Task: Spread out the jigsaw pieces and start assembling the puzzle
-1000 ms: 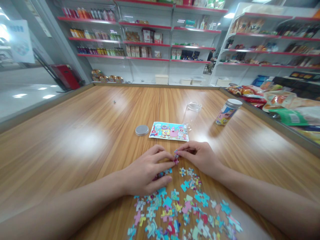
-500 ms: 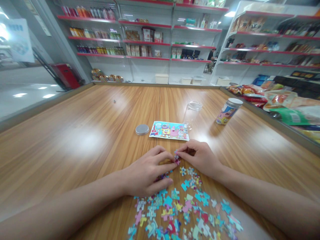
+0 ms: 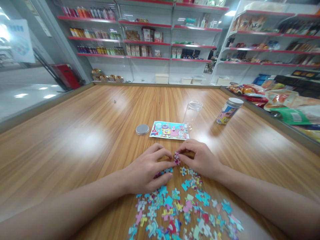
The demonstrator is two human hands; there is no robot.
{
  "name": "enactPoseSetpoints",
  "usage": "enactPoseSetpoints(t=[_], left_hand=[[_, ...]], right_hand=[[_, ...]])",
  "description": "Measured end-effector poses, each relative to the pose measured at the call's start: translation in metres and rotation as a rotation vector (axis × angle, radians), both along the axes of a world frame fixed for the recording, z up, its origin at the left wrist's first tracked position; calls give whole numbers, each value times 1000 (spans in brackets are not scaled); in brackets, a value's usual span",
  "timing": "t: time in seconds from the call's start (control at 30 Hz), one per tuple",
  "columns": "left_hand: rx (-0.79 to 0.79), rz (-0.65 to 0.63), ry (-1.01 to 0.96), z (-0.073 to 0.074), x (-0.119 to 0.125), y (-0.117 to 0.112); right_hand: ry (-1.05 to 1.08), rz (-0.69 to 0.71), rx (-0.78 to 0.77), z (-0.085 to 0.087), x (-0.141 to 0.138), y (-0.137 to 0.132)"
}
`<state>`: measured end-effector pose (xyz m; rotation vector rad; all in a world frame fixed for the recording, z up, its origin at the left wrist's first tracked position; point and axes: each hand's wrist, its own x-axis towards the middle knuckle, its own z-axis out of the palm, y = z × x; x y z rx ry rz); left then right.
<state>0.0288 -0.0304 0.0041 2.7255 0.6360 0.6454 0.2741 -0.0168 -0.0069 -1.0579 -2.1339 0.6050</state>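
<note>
My right hand [image 3: 201,156] pinches a small pink and purple jigsaw piece [image 3: 177,158] between thumb and fingers, low over the table. From the other side my left hand [image 3: 148,170] reaches in with its fingers apart, a fingertip touching or nearly touching that piece. Under the left palm, more blue and purple pieces [image 3: 168,170] partly show. Many loose jigsaw pieces [image 3: 168,201] in blue, pink and yellow lie spread toward me. Just beyond my hands is a cartoon picture card [image 3: 170,130].
A round grey lid [image 3: 142,129] lies left of the card. Behind the card's right end is a clear jar [image 3: 192,113]. Farther right a cartoon-printed canister [image 3: 229,111] stands on the wooden table [image 3: 82,156]. Stocked shelves line the back, and bagged goods [image 3: 287,103] sit at the right edge.
My left hand has shifted slightly up, showing more pieces beneath it. The right fingers have moved slightly at the pink and purple piece, which stays nearly in place.
</note>
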Motion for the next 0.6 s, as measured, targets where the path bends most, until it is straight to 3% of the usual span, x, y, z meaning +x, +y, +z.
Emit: enactPoseSetpoints(t=[0.6], left_hand=[[18,-16,25,-1,0,1]], right_hand=[[-4,60,21,-3,1,3]])
